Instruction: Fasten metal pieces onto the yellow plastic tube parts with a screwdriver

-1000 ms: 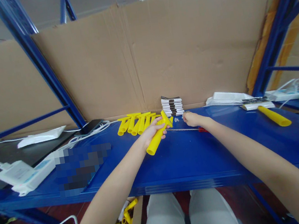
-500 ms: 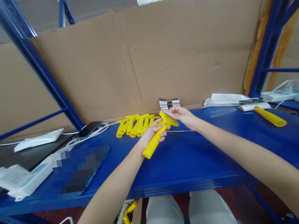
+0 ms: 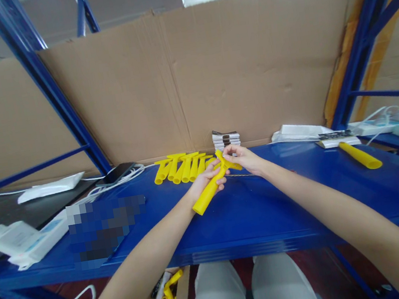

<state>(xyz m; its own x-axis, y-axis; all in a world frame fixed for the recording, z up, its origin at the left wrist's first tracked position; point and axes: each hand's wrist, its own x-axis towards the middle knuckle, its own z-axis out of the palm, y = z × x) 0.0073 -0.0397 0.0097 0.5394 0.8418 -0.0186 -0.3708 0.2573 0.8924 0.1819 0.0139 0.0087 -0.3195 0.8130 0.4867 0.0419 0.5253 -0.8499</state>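
Note:
My left hand (image 3: 207, 176) is wrapped round the handle of a yellow T-shaped scraper (image 3: 207, 198), whose hollow handle end points down toward me. At the scraper's head, the fingers of my right hand (image 3: 245, 159) are closed in a pinch; whether they also hold some small part there cannot be made out. Just behind my left hand lies a row of several like yellow scrapers (image 3: 174, 167). A thin metal rod (image 3: 242, 175) rests on the blue table under my right hand, partly hidden by it.
A stack of small boxes (image 3: 226, 138) stands against the cardboard panel (image 3: 246, 61). One yellow tube-shaped piece (image 3: 360, 155) lies at right. A white power strip (image 3: 43, 242), cables and a phone (image 3: 115, 174) occupy the left. Below the table sits an open box (image 3: 183, 298) with yellow parts.
The scraper has turned a little in my left hand, and its head has shifted slightly right. My right-hand fingers have moved slightly left, closer over the head.

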